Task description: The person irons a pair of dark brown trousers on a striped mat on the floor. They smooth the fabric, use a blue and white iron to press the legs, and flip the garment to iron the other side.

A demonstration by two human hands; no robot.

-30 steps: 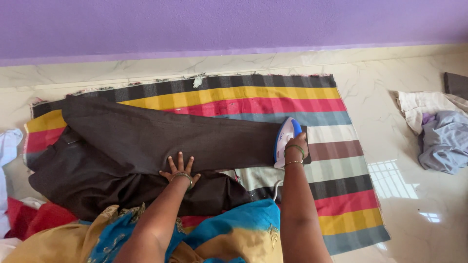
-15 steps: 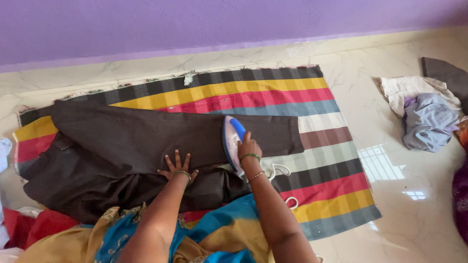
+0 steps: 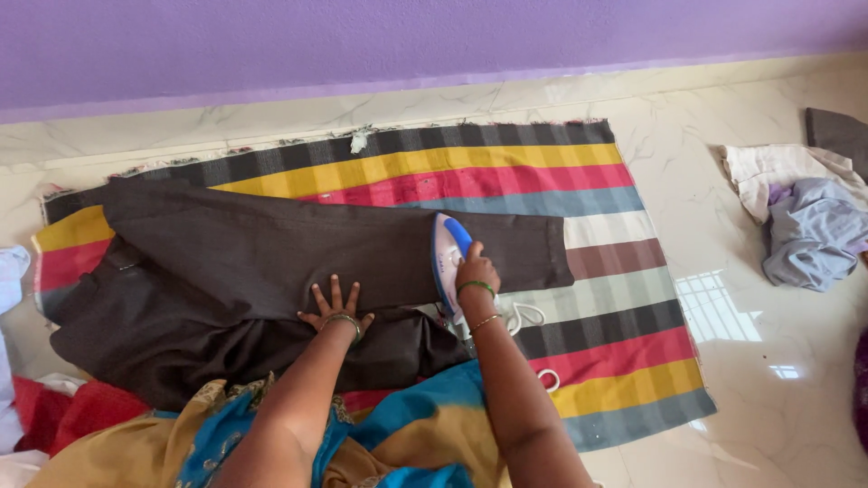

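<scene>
The right hand is gripping the iron on the trousers, fingers curled; the left hand is pressing flat, fingers spread, nearby. Lingering could scorch; the cord, seemingly looped, might snag.

head view, looking steeply down, close overhead

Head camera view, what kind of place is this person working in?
Most likely a room in a home, with ironing done on the floor. A striped cloth is spread on polished marble floor beside a purple wall, and loose clothes lie heaped nearby.
</scene>
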